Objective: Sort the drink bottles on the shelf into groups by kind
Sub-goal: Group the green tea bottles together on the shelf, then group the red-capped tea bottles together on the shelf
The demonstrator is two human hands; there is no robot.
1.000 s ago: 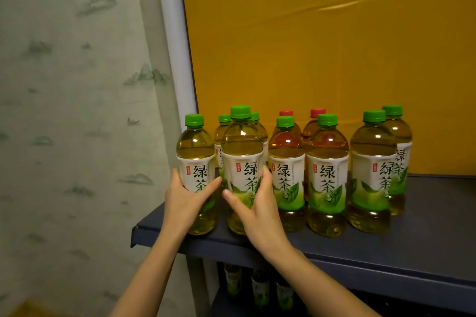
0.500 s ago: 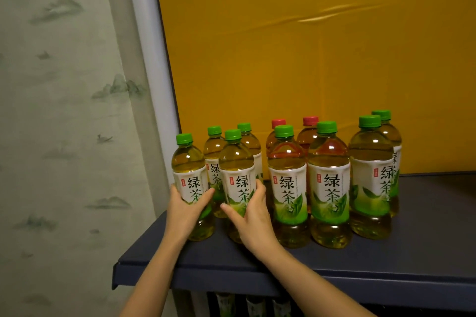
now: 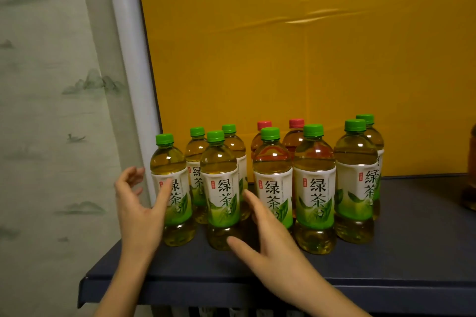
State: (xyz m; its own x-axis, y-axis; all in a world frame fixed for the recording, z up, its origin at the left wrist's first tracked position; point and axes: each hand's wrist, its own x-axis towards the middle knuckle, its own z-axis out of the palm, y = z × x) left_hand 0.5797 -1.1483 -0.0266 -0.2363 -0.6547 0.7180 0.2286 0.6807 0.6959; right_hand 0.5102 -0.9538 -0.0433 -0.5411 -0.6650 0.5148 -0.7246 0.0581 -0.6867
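Note:
Several green-capped green tea bottles stand upright on the dark shelf [image 3: 412,260]. The leftmost bottle [image 3: 171,188] and its neighbour [image 3: 221,188] stand at the front left. My left hand [image 3: 139,211] hovers open just left of the leftmost bottle, thumb at its label, holding nothing. My right hand [image 3: 268,242] is open in front of the neighbour bottle, thumb near its base, fingers between it and the middle bottle [image 3: 273,183]. Two red-capped bottles [image 3: 296,134] stand in the back row, mostly hidden.
A yellow board [image 3: 309,46] backs the shelf. A white post [image 3: 128,59] and patterned wallpaper lie to the left. A brownish bottle [image 3: 471,175] shows at the right edge. The shelf's front edge [image 3: 231,288] runs just under my wrists.
Both hands have let go of the two front-left bottles and drawn back, fingers spread. The bottles stand where they were set down. The view has shifted closer.

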